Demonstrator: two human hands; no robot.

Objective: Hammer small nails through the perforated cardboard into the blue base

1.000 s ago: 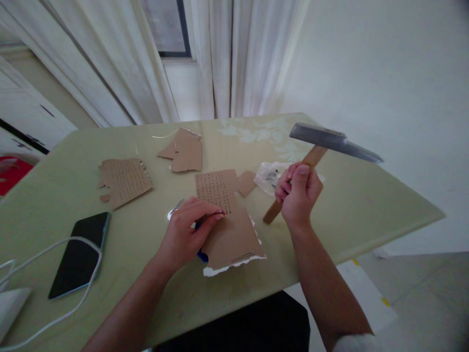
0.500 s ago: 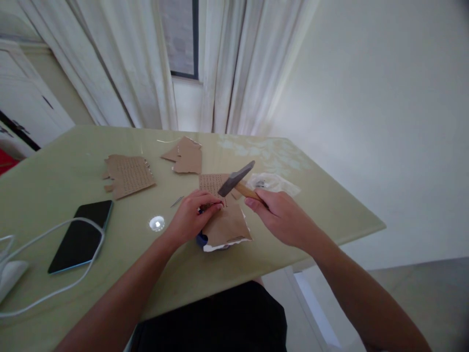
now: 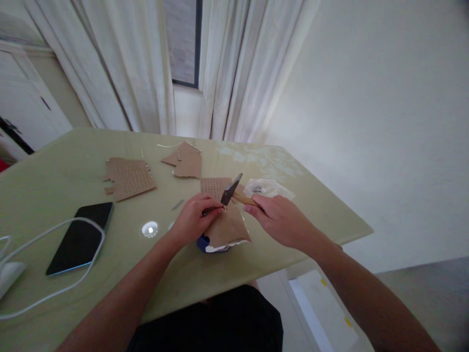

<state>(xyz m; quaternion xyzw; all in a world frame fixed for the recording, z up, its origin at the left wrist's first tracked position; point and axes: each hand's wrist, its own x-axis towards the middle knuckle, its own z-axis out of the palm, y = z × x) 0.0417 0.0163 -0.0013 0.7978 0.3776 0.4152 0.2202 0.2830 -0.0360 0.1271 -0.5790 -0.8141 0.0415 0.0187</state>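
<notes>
My right hand (image 3: 280,219) grips the wooden handle of a hammer (image 3: 231,189), whose steel head is down against a brown cardboard piece (image 3: 225,226) dotted with small holes. My left hand (image 3: 193,219) pinches something small, probably a nail, right at the hammer head; the thing itself is too small to make out. The cardboard lies over a blue object (image 3: 202,243) near the front edge of the pale green table (image 3: 66,195). A loose nail (image 3: 178,205) lies just left of my left hand.
Two more cardboard pieces (image 3: 129,178) (image 3: 185,163) lie further back. A clear plastic bag (image 3: 268,187) sits behind my right hand. A black phone (image 3: 81,238) with a white cable (image 3: 54,293) lies at the left. White curtains hang behind the table.
The hammer has swung down from raised high at the right onto the cardboard by my left fingers. My left hand has stayed on the cardboard. The view has tilted upward.
</notes>
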